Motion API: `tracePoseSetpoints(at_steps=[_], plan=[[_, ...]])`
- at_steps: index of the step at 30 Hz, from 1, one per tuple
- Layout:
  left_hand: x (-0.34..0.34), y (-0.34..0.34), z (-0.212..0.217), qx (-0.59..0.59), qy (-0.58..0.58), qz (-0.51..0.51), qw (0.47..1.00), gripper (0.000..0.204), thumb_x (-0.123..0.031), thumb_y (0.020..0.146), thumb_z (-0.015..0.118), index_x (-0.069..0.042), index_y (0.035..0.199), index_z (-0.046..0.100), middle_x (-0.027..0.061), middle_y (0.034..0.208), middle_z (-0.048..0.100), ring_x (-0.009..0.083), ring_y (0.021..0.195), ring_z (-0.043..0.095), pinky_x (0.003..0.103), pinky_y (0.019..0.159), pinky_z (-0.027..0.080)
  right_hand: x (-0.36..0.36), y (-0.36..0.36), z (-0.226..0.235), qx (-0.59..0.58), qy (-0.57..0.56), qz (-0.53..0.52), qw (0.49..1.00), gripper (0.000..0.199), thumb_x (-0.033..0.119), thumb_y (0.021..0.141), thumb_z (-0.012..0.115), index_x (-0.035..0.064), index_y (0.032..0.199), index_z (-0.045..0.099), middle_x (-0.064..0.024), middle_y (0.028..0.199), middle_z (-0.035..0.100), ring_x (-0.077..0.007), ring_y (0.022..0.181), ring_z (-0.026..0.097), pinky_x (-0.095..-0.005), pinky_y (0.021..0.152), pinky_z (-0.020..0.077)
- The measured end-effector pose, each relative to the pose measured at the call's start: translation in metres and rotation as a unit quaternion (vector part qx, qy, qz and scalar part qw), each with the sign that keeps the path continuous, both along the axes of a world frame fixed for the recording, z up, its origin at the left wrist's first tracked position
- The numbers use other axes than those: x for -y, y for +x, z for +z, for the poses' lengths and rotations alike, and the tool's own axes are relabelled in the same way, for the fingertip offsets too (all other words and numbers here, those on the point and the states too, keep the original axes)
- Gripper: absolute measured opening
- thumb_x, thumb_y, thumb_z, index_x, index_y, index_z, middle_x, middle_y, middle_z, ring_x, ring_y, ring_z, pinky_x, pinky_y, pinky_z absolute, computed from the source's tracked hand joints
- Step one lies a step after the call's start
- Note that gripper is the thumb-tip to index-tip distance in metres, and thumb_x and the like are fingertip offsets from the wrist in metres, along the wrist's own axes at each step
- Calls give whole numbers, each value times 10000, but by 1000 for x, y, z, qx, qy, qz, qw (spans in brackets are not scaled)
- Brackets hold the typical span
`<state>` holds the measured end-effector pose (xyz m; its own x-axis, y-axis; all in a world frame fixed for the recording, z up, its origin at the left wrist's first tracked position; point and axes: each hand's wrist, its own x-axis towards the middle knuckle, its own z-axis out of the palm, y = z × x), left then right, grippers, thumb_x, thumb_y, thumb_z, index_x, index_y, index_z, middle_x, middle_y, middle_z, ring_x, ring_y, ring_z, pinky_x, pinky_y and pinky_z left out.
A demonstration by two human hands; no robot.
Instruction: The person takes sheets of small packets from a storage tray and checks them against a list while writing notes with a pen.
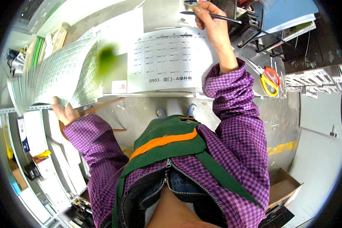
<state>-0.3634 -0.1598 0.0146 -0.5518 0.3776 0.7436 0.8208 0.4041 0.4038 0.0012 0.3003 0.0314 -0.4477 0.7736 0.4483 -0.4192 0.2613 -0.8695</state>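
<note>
My left hand (65, 113) pinches the lower edge of a sheaf of printed sheets (60, 72), which curve up and blur at their left side. My right hand (213, 27) is closed round a dark pen (227, 18) at the far side of the desk, its tip toward the left. Just beyond those fingers is a small metallic item (190, 3), cut off by the top of the view; whether I touch it cannot be told. Between my hands a printed table sheet (167, 57) lies flat on the desk. A blurred green shape (107, 60) covers part of the scene beside the sheaf.
Red- and yellow-handled scissors (269, 81) lie at the desk's right end. Black file racks (250, 28) and a blue folder (288, 13) stand beyond. Shelving (45, 152) with boxes is at lower left, an open cardboard box (283, 186) at lower right.
</note>
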Motion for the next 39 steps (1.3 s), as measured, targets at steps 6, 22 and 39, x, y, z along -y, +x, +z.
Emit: tracePoseSetpoints(at_steps=[6, 22, 39], plan=[[-7, 16, -19, 330, -7, 34, 943, 543, -212, 912, 561, 206, 1258, 547, 265, 1228, 628, 304, 1089, 589, 344, 987, 432, 0, 1, 1, 38, 10, -20, 999, 188, 214, 893, 759, 36, 889, 697, 34, 722, 629, -36, 636, 542, -209, 569, 410], [-44, 75, -8, 136, -52, 254, 956, 528, -264, 965, 579, 132, 1311, 542, 247, 1240, 639, 331, 1106, 626, 405, 984, 489, -3, -1, -3, 56, 13, -18, 998, 214, 229, 897, 764, 25, 889, 699, 28, 745, 639, -44, 662, 558, -215, 594, 440], [-80, 130, 7, 370, 228, 17, 900, 800, -191, 961, 672, 49, 1551, 188, 249, 1546, 325, 324, 1400, 378, 465, 1158, 315, 2, -5, -6, 107, 26, -30, 994, 234, 257, 891, 768, 29, 908, 720, 9, 752, 654, -62, 676, 579, -228, 612, 465]])
